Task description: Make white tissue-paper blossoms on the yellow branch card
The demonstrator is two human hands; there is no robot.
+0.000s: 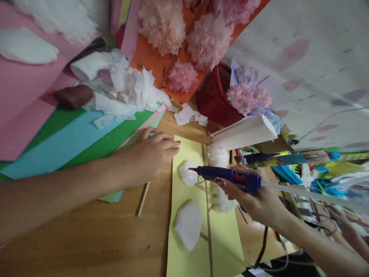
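Writing: We are seeing tiny marks on the blue glue gun [230,176], too small to read.
Right hand [258,202]: We are wrapping it around the gun, whose tip is pointing at a white puff [188,178] on the yellow paper [184,150].
Left hand [152,156]: We are spreading its fingers loosely by the paper's edge; we cannot tell if they are touching it.
Paper: It is lying on the brown wooden surface [115,234], showing a brown line [208,219], a white shape [188,225] and more puffs [225,200].
Far side: Pink puffy flowers [183,76] are sitting on orange paper [143,50], near a red basket [215,102].
Room: A pale backdrop [331,80] is showing pink spots; another person's hand [343,220] is showing at the right.
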